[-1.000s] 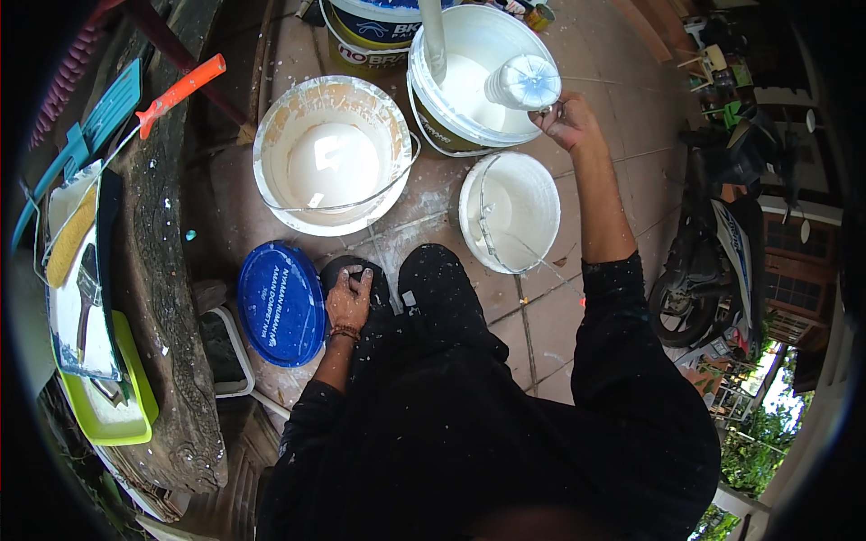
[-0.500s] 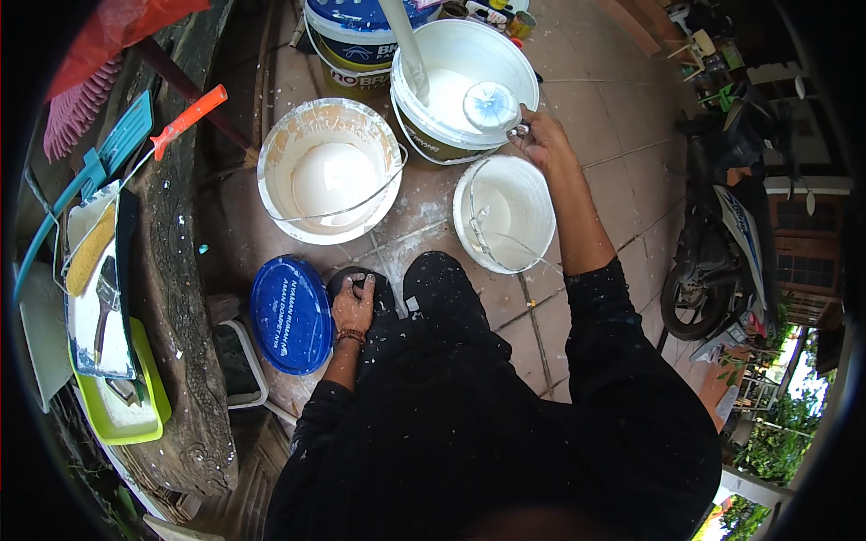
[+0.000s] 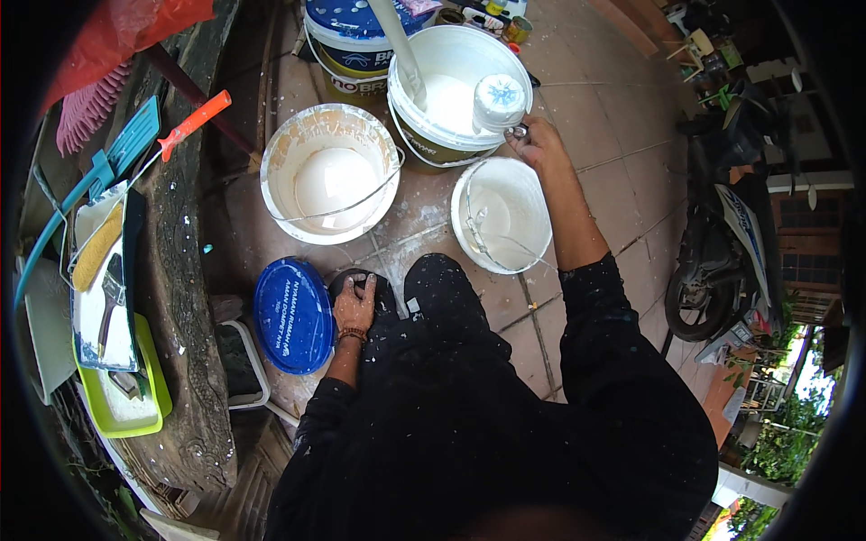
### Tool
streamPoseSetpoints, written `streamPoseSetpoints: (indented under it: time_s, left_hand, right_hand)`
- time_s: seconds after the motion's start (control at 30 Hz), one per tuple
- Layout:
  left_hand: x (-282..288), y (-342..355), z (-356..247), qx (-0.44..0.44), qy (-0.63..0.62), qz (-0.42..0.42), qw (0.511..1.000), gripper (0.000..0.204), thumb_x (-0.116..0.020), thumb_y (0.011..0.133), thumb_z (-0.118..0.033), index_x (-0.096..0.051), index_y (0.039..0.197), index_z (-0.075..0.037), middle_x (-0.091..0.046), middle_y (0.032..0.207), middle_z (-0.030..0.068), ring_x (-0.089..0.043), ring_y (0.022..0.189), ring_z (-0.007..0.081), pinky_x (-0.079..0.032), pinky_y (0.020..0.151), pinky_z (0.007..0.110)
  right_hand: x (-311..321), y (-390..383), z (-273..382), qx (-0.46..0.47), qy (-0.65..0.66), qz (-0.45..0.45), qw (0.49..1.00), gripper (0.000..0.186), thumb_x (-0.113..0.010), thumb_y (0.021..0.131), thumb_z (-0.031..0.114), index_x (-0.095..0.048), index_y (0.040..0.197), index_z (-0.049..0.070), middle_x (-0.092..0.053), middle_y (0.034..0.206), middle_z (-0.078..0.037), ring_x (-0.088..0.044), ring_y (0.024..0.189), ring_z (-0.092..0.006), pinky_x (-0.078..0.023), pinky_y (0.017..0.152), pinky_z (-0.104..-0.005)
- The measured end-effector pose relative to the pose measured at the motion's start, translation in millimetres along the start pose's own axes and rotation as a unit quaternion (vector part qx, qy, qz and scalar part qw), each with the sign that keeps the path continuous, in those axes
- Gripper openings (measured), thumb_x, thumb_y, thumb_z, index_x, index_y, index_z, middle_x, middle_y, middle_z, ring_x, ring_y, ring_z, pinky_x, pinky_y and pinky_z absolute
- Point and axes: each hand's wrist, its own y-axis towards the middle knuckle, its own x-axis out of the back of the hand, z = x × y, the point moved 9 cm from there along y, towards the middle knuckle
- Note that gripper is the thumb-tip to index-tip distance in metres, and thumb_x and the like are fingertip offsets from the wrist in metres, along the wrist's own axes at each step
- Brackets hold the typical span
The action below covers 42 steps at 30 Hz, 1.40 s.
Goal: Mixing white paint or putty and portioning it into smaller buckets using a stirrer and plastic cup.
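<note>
My right hand (image 3: 539,144) is closed round the handle of a paint-smeared, whitish dipper (image 3: 499,104). The dipper is tipped bottom-up over the right rim of a large white paint bucket (image 3: 410,108), which holds white paint and a pale stick or pipe (image 3: 403,50). Just below that hand stands a smaller white pail (image 3: 502,216), coated inside with white paint. To its left sits another white pail (image 3: 331,176) with a pool of white paint and a wire handle. My left hand (image 3: 354,307) lies on my left knee with fingers apart, beside a blue bucket lid (image 3: 293,316).
A closed paint bucket with a blue lid (image 3: 347,22) stands at the back. On the wooden bench (image 3: 194,361) at left are a paint tray (image 3: 79,334) with roller (image 3: 96,248) and brush (image 3: 111,302), plus a green tray (image 3: 155,388). A motorbike (image 3: 713,261) is parked at right.
The dipper has turned over the bucket, so more of its side shows and its bottom faces up. My right hand has shifted only slightly; my left hand stays on the knee.
</note>
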Motion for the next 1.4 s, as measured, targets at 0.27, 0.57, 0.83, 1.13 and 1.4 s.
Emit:
streamPoseSetpoints:
  time_s: [0.27, 0.57, 0.83, 1.13, 1.4]
  left_hand:
    - [3, -3, -9, -0.004, -0.022, 0.006, 1.000, 0.051, -0.058, 0.092, -0.055, -0.067, 0.105, -0.006, -0.069, 0.081, 0.0204, -0.067, 0.082, 0.0415, -0.050, 0.073, 0.050]
    - [-3, 2, -2, 0.001, -0.008, 0.005, 1.000, 0.043, -0.062, 0.091, -0.051, -0.068, 0.109, -0.012, -0.070, 0.077, 0.0110, -0.069, 0.078, 0.0340, -0.052, 0.072, 0.046]
    - [-3, 3, 1, -0.007, -0.006, 0.005, 1.000, 0.043, -0.062, 0.091, -0.051, -0.067, 0.109, -0.012, -0.070, 0.076, 0.0110, -0.069, 0.077, 0.0338, -0.052, 0.071, 0.045]
    - [-2, -1, 0, -0.004, -0.025, 0.017, 1.000, 0.045, -0.062, 0.092, -0.051, -0.067, 0.109, -0.010, -0.069, 0.074, 0.0105, -0.069, 0.075, 0.0330, -0.052, 0.070, 0.045]
    - [-3, 1, 2, -0.007, -0.023, 0.014, 1.000, 0.043, -0.062, 0.091, -0.051, -0.067, 0.108, -0.011, -0.069, 0.073, 0.0103, -0.068, 0.074, 0.0328, -0.052, 0.071, 0.044]
  right_hand:
    - [-11, 0, 8, 0.038, -0.062, 0.026, 0.997, 0.027, -0.065, 0.097, 0.016, -0.058, 0.117, -0.001, -0.060, 0.101, -0.011, -0.058, 0.086, -0.0203, -0.057, 0.075, -0.0356]
    - [-38, -35, 60, 0.287, -0.236, 0.055, 0.927, 0.033, -0.070, 0.094, 0.021, -0.064, 0.118, 0.000, -0.068, 0.105, -0.008, -0.063, 0.089, -0.0160, -0.053, 0.075, -0.0303]
    - [-52, -86, 81, 0.492, -0.525, -0.009, 0.694, 0.029, -0.066, 0.093, 0.024, -0.066, 0.113, 0.003, -0.070, 0.100, -0.016, -0.067, 0.087, -0.0267, -0.051, 0.079, -0.0394]
    - [-65, -124, 80, 0.562, -0.531, 0.012, 0.634, 0.027, -0.063, 0.092, 0.018, -0.065, 0.112, 0.001, -0.069, 0.104, -0.022, -0.067, 0.093, -0.0379, -0.052, 0.085, -0.0446]
    - [-118, -164, 43, 0.617, -0.553, 0.103, 0.550, 0.030, -0.067, 0.088, 0.013, -0.066, 0.114, -0.002, -0.067, 0.114, -0.024, -0.064, 0.108, -0.0396, -0.050, 0.097, -0.0438]
